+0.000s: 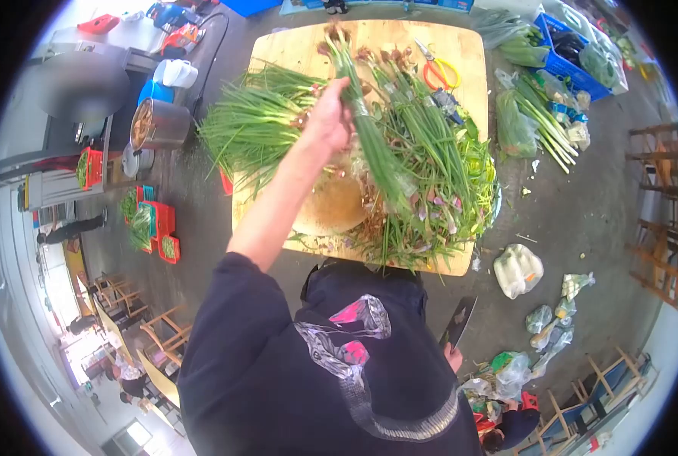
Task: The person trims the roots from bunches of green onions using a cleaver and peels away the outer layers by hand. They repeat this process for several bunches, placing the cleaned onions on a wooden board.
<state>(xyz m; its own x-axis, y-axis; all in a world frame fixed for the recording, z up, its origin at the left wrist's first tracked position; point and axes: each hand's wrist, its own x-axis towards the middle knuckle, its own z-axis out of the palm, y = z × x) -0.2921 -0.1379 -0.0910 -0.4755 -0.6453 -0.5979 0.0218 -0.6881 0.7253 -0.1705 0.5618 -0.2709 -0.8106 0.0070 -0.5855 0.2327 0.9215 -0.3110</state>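
Left grip point(328, 114) is wrapped around a bunch of scallions point(369, 144), lifted over the worktop point(293, 53); more scallions lie either side. Right grip point(453, 356) holds a knife point(459, 321) down low.

Scallions point(430, 163) piled on board point(460, 53); scissors point(439, 70) behind, pot point(160, 124) left.

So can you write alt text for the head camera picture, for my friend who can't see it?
A person's left hand grips a bunch of long green scallions over a pale wooden cutting board heaped with more. Their right hand holds a dark cleaver down by their side. Orange-handled scissors lie on the board.
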